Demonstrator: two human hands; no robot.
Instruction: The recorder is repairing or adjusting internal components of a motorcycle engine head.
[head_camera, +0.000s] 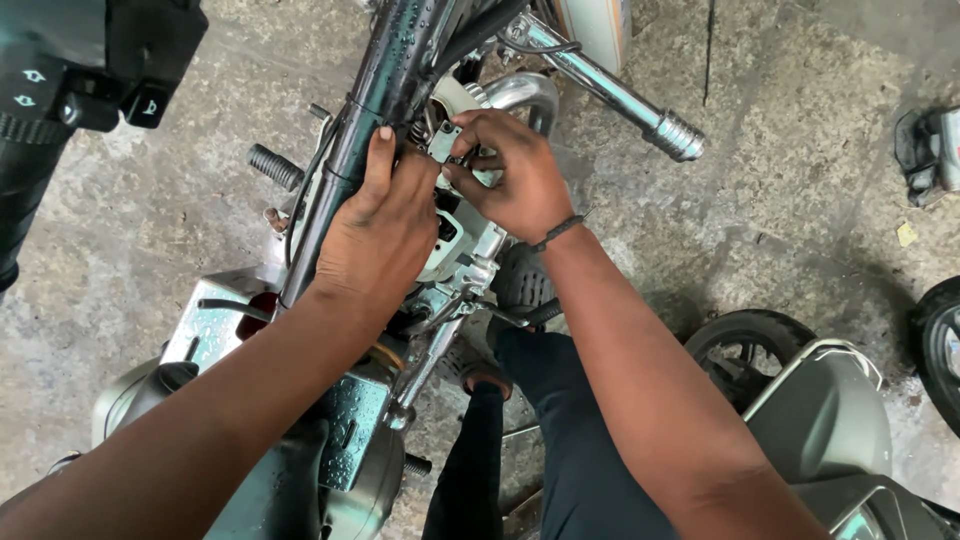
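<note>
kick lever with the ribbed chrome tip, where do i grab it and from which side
Probably the ribbed chrome tip, from the right. The kick lever juts out clear of the engine there, away from the left hand and right hand.

A wet, dark metal motorcycle frame tube (385, 90) runs from the top centre down toward the lower left. The left hand (380, 225) lies on this tube, and the right hand (510, 175) sits just beside it to the right, fingertips on a small pale metal engine part (447, 140) between the two hands. Right of the hands, a shiny chrome kick lever with a ribbed tip (620, 100) slants toward the upper right. A black ribbed footpeg (275, 167) juts out left of the tube. A black handlebar switch block (90, 70) fills the upper left corner. A black rubber tyre (745, 345) stands on the cracked grey concrete floor (790, 150) at the lower right, beneath the right forearm.
</note>
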